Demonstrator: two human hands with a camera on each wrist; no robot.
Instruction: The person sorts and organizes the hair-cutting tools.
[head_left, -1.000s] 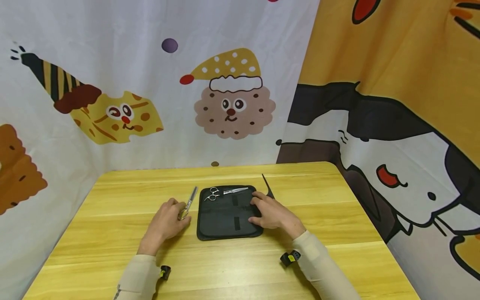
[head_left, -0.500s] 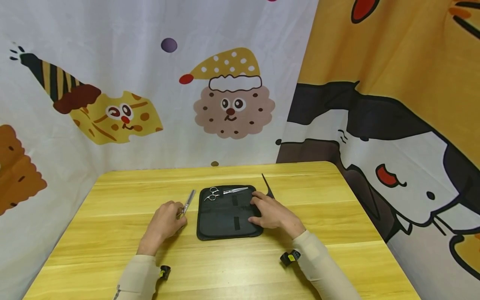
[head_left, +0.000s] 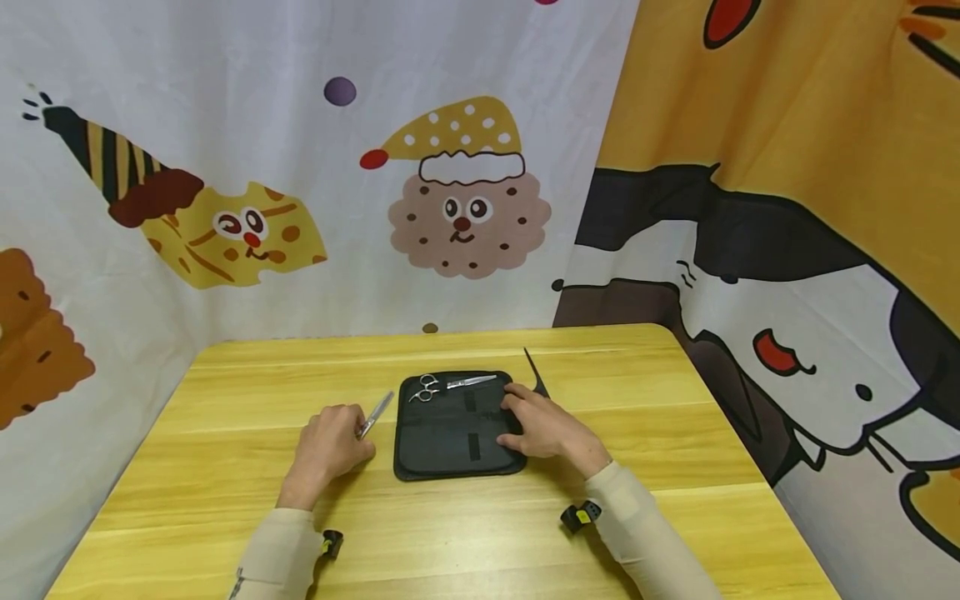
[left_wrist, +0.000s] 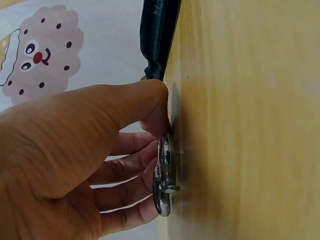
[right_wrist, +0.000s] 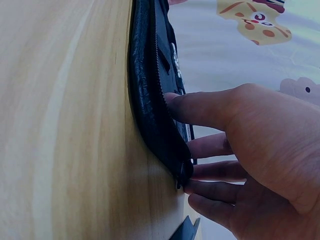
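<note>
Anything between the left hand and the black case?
Yes: the scissors held in the left hand jut into the gap toward the black case; otherwise bare wooden tabletop. Head view shows it.

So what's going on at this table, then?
A person at a yellow wood-grain table is handling slim silver metal scissors: the left grip pinches them near the finger rings, left of a flat black zippered case. The right grip rests on the case's right edge. A second silver metal pair lies along the case's far side. Beyond the right grip is a thin black pointed tool, partly hidden.
</note>
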